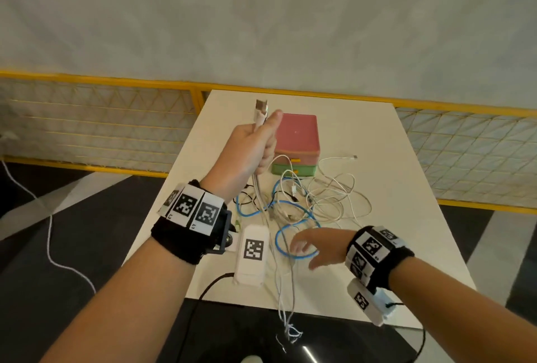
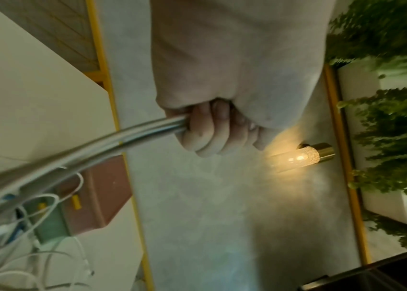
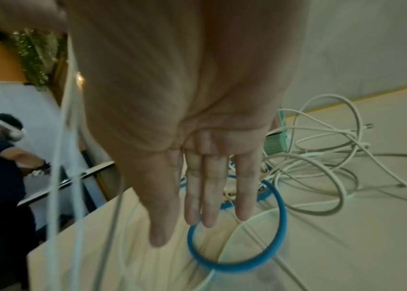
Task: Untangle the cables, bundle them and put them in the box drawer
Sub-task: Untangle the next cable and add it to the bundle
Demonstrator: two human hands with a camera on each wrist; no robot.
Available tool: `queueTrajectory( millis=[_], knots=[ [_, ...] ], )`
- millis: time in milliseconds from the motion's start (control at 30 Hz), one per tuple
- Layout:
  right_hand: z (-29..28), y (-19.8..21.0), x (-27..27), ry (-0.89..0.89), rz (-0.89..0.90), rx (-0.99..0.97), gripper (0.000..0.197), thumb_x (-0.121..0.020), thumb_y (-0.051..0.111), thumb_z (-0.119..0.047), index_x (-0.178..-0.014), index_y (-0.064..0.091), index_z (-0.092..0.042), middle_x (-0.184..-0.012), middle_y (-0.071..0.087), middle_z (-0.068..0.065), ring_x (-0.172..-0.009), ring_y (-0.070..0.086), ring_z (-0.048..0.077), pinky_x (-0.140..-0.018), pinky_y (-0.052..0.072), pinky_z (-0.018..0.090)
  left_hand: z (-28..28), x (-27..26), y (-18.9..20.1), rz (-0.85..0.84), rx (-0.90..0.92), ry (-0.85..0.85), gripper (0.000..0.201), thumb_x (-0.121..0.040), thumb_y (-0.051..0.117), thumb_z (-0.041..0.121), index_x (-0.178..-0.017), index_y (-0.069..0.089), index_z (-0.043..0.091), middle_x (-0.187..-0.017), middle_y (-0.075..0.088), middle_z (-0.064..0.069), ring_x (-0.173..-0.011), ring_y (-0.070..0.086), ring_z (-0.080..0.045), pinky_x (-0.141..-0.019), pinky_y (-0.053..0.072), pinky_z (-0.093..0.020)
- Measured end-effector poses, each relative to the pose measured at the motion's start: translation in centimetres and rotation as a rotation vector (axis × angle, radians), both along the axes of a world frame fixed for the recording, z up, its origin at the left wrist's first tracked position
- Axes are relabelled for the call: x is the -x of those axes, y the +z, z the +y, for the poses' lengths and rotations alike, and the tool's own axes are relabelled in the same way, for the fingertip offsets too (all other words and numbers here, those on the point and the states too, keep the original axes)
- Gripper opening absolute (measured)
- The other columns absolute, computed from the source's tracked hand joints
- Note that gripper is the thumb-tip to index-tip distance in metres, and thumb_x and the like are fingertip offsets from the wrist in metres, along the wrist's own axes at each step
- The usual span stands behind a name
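white cable [image 1: 259, 118] upright, plug up, gripped in left hand [image 1: 247, 153]; right hand [image 1: 318, 246] spread

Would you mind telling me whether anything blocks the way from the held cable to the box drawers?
Yes: loose white cables lie tangled right in front of the drawers, one looping across both fronts. The left hand grips the white cable above them.

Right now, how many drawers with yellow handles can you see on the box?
2. The pink upper drawer sits under the pink lid; the green lower drawer is directly beneath it, behind the cable tangle. Cables may hide more.
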State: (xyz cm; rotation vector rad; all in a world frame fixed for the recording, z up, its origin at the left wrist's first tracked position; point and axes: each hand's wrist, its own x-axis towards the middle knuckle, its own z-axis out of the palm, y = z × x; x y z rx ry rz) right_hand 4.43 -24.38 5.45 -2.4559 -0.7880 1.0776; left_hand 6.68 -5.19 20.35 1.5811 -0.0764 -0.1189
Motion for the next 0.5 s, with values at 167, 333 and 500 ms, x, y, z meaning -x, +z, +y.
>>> queueTrajectory(
  millis=[167, 333, 500],
  knots=[
    [1.5, -1.0, -5.7, -0.383, -0.253, -0.234, 0.02, -0.088, 0.053, -0.003, -0.106, 0.062, -0.004, -0.106, 0.062, 0.012, -0.102, 0.061, 0.029, -0.086, 0.046, 0.029, -0.2, -1.3, -2.6, 0.091, -0.026, 0.012, 0.054, -0.102, 0.042, 0.043, -0.056, 0.022, 0.023, -0.051, 0.018, 0.006, -0.044, 0.015, -0.012, -0.043, 0.014, -0.023],
    [3.9, -2.9, -9.9, -0.654, -0.206, -0.446, 0.055, -0.084, 0.059, -0.003, -0.134, 0.041, -0.014, -0.127, 0.048, 0.008, -0.119, 0.046, 0.021, -0.102, 0.039, 0.036, -0.6, -2.7, -4.1, 0.194, 0.001, 0.087, 0.056, -0.103, 0.041, 0.041, -0.053, 0.025, 0.024, -0.05, 0.02, 0.007, -0.042, 0.016, -0.01, -0.042, 0.015, -0.023],
    [5.6, -3.5, -12.3, -0.837, -0.002, -0.629, 0.061, -0.083, 0.063, -0.003, -0.14, 0.04, -0.011, -0.095, 0.049, -0.008, -0.082, 0.047, 0.007, -0.073, 0.042, 0.02, -0.1, -3.6, -5.2, 0.242, 0.019, 0.116, 0.057, -0.102, 0.042, 0.04, -0.052, 0.026, 0.022, -0.053, 0.025, 0.002, -0.042, 0.021, -0.011, -0.046, 0.018, -0.026]
  ],
)
